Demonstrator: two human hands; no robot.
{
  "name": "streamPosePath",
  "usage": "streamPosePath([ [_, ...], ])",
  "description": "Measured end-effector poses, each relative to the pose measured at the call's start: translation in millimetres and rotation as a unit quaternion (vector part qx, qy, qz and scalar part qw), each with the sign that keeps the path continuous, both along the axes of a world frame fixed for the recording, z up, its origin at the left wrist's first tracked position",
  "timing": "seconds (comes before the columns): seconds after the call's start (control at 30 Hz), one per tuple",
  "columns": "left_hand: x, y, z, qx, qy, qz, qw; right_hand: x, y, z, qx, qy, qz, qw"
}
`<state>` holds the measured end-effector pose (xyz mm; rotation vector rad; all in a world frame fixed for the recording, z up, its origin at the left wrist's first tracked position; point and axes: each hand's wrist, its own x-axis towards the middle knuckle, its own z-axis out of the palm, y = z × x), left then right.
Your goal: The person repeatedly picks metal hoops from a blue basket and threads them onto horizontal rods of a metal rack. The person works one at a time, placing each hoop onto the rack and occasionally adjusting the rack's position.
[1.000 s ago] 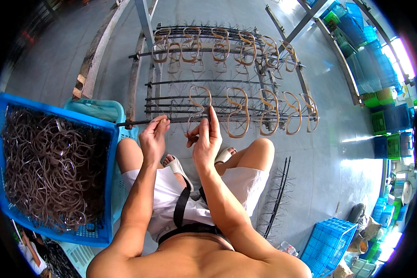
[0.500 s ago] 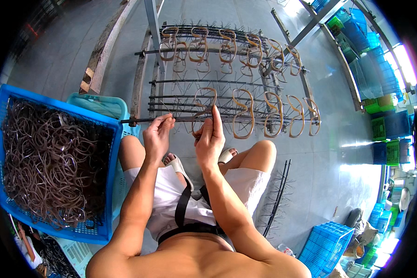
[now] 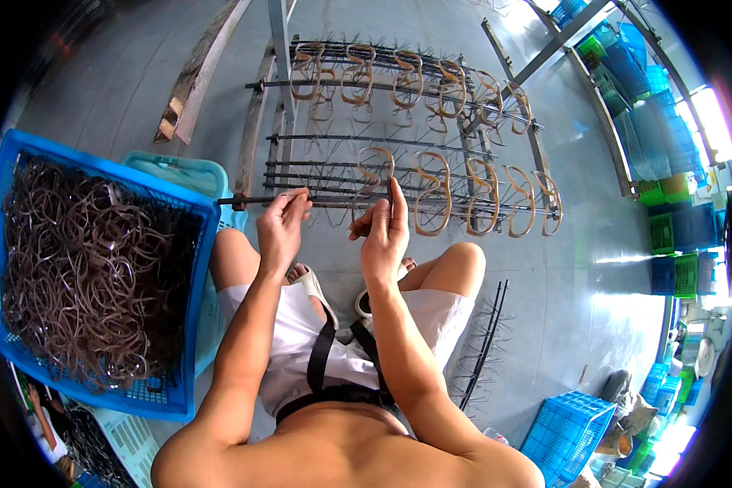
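- Mid-frame, the right hand (image 3: 385,240) pinches a loop (image 3: 376,150) at the rod (image 3: 252,200), apparently steadying it.
- Just left, the left hand (image 3: 281,230) presses fingertips together at the rod; what they pinch is unclear.
- Far left, the crate (image 3: 198,301) stands knee-side, probably for easy reach.

Shorts (image 3: 289,350): white, loose
Belt (image 3: 329,397): black, at six o'clock
Straps (image 3: 320,362): two, black, toward twelve o'clock
Sandals (image 3: 324,302): pale, open-toed

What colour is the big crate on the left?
The crate is bright blue; the head view shows it best.
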<state>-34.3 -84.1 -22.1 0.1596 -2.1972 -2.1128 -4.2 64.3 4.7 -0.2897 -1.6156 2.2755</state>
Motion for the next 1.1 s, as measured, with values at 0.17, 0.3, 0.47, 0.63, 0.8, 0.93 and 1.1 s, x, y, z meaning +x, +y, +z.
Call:
streamPosePath([
  [0.17,8.9,-17.2,5.6,-0.017,-0.017,-0.029,0.999,3.0,-5.1,2.3,0.046,-0.011,0.016,0.999],
  [0.3,45.2,-64.4,19.4,-0.178,0.07,0.062,0.98,22.7,3.3,14.7,0.417,-0.012,-0.059,0.907],
  [0.47,71.3,-175.7,-3.1,-0.551,0.102,0.241,0.792,50.6,-23.1,9.1,0.481,0.097,-0.059,0.869],
  [0.63,79.9,-198.5,30.2,-0.646,-0.015,0.226,0.729,67.1,-80.2,-1.0,0.287,0.018,0.278,0.917],
  [0.8,74.1,-254.6,8.0,-0.76,-0.032,0.119,0.639,51.9,-116.4,16.7,0.281,0.051,0.385,0.877],
  [0.93,78.5,-260.2,13.6,-0.728,0.07,0.078,0.677,33.3,-123.4,8.7,0.38,0.062,0.289,0.877],
  [1.1,97.6,-243.9,36.4,-0.611,0.148,0.104,0.771,-26.2,-97.0,36.9,0.522,0.229,-0.01,0.821],
])
